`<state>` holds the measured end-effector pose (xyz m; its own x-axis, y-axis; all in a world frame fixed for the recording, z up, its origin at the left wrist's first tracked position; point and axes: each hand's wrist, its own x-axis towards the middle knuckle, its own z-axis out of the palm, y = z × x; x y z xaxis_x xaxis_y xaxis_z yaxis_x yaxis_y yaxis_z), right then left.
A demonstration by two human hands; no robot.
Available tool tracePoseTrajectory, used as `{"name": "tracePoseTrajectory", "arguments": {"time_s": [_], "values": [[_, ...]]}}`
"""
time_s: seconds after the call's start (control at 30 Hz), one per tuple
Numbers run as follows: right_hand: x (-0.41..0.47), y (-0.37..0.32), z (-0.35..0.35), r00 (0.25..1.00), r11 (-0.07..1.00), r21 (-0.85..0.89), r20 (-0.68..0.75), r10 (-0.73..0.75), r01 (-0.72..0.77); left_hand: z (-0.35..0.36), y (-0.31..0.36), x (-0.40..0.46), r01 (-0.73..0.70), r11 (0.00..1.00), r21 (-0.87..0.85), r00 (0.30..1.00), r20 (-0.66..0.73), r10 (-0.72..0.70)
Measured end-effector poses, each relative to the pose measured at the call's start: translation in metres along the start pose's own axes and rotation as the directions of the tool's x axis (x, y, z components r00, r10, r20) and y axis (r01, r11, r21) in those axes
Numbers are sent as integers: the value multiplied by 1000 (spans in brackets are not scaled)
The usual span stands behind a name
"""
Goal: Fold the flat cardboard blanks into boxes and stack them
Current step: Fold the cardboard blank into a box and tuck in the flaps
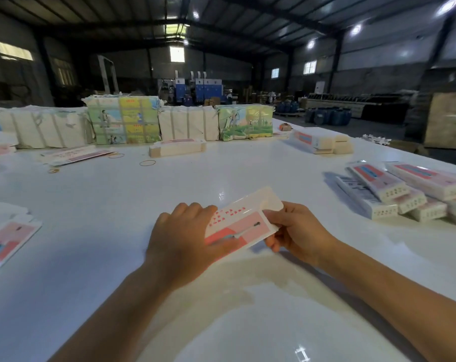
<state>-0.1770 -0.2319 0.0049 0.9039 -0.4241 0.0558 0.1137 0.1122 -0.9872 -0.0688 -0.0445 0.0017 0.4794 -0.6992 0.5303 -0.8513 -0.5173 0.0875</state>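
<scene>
Cardboard blank (243, 223) held just above white table (169, 184), centre front. I see L hand (181, 239) curled over its near end, R hand (290, 231) pinching far end flap, prob to pop it open. Folded boxes (404, 194) stacked at right.
</scene>
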Motion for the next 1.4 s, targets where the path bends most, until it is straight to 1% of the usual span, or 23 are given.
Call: {"name": "tracePoseTrajectory", "arguments": {"time_s": [0.07, 0.13, 0.23, 0.3, 0.37, 0.4, 0.43, 0.47, 0.5, 0.53, 0.6, 0.7, 0.8, 0.93, 1.07, 1.1, 1.2, 1.4], "values": [[-1, 1, 1, 1000, 1000, -17, -2, -8, 8, 5, 6, -1, -21, 994, 110, 994, 109, 9], [-2, 3, 1, 1000, 998, -67, -17, -23, 22, 10, 8, 0, 6, 994, 111, 990, 141, -22], [-3, 5, 2, 998, 994, -104, -41, -38, 34, 9, 8, 2, 57, 998, 38, 995, 77, -59], [-3, 5, 3, 998, 998, -60, -59, -38, 34, 6, 7, 4, 73, 997, -1, 997, 21, -73], [-2, 3, 3, 988, 997, -6, -134, -73, 73, 2, 5, 6, 129, 990, -57, 991, 35, -128], [-2, 2, 2, 969, 992, -10, -213, -123, 124, 1, 3, 6, 168, 983, -81, 985, 51, -164], [-3, 1, 1, 933, 980, -55, -300, -197, 189, 0, 1, 6, 205, 974, -99, 978, 63, -199], [-5, -1, -1, 887, 958, -138, -364, -284, 250, -1, -2, 7, 235, 965, -114, 971, 69, -228], [-8, -2, 0, 848, 927, -226, -384, -366, 298, -2, -4, 7, 259, 957, -129, 965, 69, -251], [-11, -2, 3, 827, 896, -293, -365, -428, 334, -3, -5, 7, 275, 951, -143, 961, 66, -268], [-16, 0, 15, 825, 856, -341, -286, -488, 388, -4, -3, 7, 277, 950, -147, 961, 65, -270], [-20, 5, 30, 830, 825, -363, -196, -522, 433, -2, 6, 5, 236, 964, -119, 971, 53, -231], [-24, 7, 34, 823, 803, -392, -168, -543, 450, -1, 10, 3, 227, 968, -105, 974, 25, -225], [-22, 4, 30, 846, 824, -412, -195, -497, 389, 0, 11, 3, 209, 973, -102, 978, 35, -207], [-17, 5, 28, 888, 789, -534, -138, -438, 306, 1, 12, 1, 160, 987, -17, 986, 37, -160], [-17, 5, 28, 892, 793, -532, -143, -428, 295, 1, 13, 1, 160, 987, -1, 986, 46, -160], [-17, 4, 27, 887, 835, -458, -183, -423, 304, 2, 13, 0, 162, 987, 18, 985, 64, -163], [-18, 3, 28, 894, 848, -393, -119, -431, 356, 2, 19, 1, 164, 986, 38, 984, 64, -167]]}}
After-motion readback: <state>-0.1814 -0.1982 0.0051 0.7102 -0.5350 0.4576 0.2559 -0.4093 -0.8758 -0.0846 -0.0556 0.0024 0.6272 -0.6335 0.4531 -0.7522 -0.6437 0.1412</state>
